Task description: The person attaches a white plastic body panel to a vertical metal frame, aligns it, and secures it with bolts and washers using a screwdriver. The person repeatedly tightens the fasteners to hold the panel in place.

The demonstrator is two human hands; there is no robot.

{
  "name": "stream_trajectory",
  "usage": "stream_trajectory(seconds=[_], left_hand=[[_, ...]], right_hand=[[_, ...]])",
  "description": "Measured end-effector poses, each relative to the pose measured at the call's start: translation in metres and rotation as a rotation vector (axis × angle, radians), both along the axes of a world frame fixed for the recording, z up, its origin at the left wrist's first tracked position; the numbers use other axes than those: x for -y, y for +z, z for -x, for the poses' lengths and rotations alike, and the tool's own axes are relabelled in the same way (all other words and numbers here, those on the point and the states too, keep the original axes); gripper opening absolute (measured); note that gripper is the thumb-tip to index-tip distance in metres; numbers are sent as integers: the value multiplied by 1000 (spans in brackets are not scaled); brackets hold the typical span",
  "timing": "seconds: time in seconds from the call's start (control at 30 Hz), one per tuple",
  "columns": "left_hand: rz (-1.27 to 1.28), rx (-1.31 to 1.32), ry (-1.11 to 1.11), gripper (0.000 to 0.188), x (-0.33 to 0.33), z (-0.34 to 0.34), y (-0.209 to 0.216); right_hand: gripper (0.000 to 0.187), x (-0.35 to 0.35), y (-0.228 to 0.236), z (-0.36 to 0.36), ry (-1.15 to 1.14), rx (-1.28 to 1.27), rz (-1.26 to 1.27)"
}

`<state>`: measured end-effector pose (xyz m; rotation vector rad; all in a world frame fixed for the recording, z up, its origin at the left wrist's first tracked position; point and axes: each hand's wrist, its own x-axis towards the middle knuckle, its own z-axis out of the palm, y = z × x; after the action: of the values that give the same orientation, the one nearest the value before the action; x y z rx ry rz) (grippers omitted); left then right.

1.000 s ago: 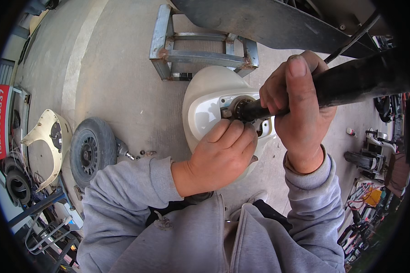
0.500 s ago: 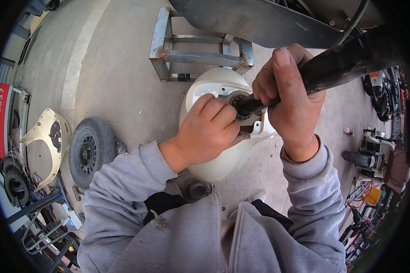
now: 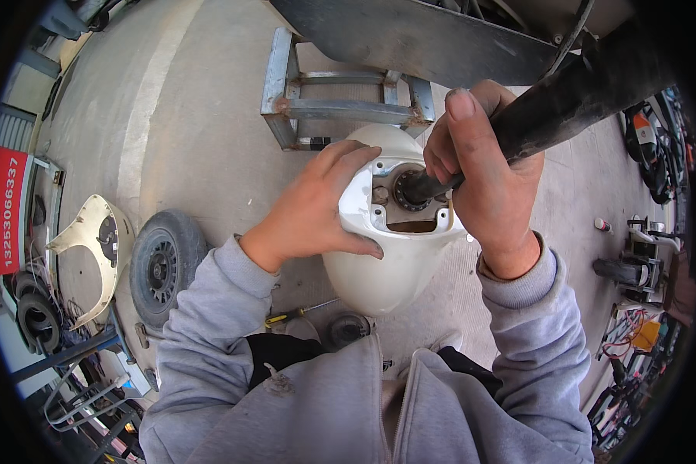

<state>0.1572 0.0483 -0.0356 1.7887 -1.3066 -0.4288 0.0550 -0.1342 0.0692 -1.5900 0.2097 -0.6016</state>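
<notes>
A glossy white scooter front fender (image 3: 379, 278) stands below my hands, its raised mount with screw holes facing up. Through that opening rises a dark stem, ringed at its base by a bearing (image 3: 411, 190) with ball-like dots around it. My left hand (image 3: 317, 197) clasps the fender's left side, thumb and fingers spread apart over its rim. My right hand (image 3: 491, 166) is wrapped round the lower end of a thick black tube (image 3: 572, 97), thumb lying along the top. The tube slopes up to the right, in line with the stem; their exact joint is partly hidden by my fingers.
A metal frame stand (image 3: 348, 100) sits just beyond the fender, under a dark panel (image 3: 425, 39). To the left lie a wheel (image 3: 162, 267) and a cream body panel (image 3: 93, 255). A yellow-handled screwdriver (image 3: 286, 315) is on the floor near my feet. Parts line the right side.
My left hand has left the stem's base and moved left onto the fender's side, its fingers opening wide. This uncovers the bearing. My right hand keeps its hold on the tube.
</notes>
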Motion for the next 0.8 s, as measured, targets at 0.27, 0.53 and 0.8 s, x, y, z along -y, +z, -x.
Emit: stream_trajectory(seconds=[0.27,0.53,0.8], left_hand=[[9,88,85,116,-2,18,5],[24,79,96,115,0,20,2],[5,87,112,116,0,22,1]], right_hand=[[25,-3,-3,2,-16,37,-48],[29,0,0,3,25,2,54],[34,3,4,6,124,-26,58]])
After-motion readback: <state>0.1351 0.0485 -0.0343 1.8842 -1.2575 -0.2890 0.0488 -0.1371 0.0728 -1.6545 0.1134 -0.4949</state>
